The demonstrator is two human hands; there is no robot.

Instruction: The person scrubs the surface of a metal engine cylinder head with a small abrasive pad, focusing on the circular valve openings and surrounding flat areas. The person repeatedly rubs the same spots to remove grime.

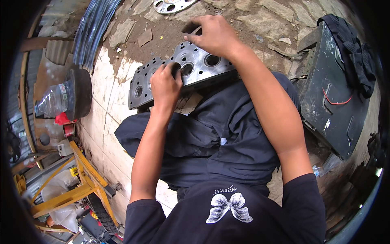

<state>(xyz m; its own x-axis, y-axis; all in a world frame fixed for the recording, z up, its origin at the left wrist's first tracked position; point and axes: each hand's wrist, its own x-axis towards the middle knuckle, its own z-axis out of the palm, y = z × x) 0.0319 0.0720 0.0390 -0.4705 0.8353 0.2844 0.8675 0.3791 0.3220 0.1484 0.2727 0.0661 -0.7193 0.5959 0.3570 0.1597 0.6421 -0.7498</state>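
Observation:
A grey metal cylinder head [196, 61] lies in front of my crossed legs, its flat, machined face turned up, with round valve openings and several small holes. My left hand [165, 83] rests on its left half, beside one of the round openings. Its fingers are bent in, their dark tips close to the metal; whatever they may pinch is hidden. Above the far edge of the cylinder head, my right hand [214, 35] hovers with curved, blackened fingers. A gap shows between its thumb and fingers, and nothing is visible in it.
Stone paving and dirt lie beyond the cylinder head, with a round metal plate with holes [174, 5] at the top. A dark metal box [337, 93] with cloth stands at right. On the left are a plastic bottle [53, 99], a black tub [82, 92] and a yellow frame [87, 183].

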